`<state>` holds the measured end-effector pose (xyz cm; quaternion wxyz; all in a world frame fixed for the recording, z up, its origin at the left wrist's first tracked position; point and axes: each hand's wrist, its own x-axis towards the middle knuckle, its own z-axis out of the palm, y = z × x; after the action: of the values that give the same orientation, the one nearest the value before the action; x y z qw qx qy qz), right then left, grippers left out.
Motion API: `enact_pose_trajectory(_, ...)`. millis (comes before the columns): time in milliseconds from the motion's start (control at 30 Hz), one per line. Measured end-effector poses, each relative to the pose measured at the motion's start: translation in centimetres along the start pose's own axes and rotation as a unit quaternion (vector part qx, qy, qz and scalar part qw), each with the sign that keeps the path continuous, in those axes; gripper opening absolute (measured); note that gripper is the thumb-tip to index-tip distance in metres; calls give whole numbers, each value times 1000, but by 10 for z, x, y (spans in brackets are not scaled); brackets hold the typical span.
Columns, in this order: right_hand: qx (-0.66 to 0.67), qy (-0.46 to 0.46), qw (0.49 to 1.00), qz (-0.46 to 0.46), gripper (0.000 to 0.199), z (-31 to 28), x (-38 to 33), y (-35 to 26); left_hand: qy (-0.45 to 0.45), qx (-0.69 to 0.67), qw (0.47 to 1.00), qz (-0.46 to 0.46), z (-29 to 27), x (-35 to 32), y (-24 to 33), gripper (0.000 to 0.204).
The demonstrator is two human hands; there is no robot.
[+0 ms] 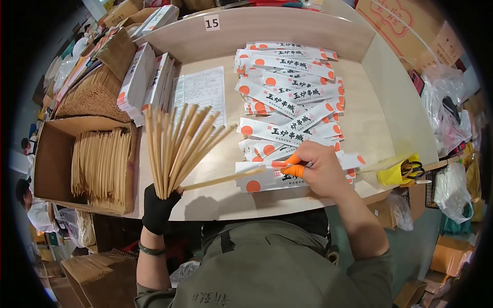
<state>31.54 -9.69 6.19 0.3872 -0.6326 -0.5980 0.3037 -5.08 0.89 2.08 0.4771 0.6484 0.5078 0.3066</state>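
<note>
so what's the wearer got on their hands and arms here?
The left hand wears a black glove covering it to the wrist, with a dark green bangle just below. The right hand is bare apart from an orange finger cot on the fingertips. Both forearms are bare; short olive-green sleeves end near the elbows.

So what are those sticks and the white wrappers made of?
The chopsticks fanned in the left hand look like pale, unfinished bamboo or wood: matte tan, with no shine. The sleeves piled on the table seem to be thin printed paper, white with orange dots, flat and creased.
</note>
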Motion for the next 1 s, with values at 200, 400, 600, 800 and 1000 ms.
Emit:
enact_pose_trajectory(200,-183,51,952,-241,16,22,10,-4,-7,-78,997,-3,29,7,13,22)
enact_pose_trajectory(400,-313,41,890,-330,27,53,23,-22,-45,-376,925,25,111,12,43,21)
enact_pose_trajectory(600,-337,-24,879,-337,22,58,-14,19,65,-209,976,-2,82,23,17,11)
enact_pose_trajectory(800,-253,14,925,-284,14,57,-20,24,104,-198,975,-14,80,17,13,10)
enact_pose_trajectory(1000,-145,55,974,-164,19,39,-7,19,51,-162,984,-55,55,8,4,11)
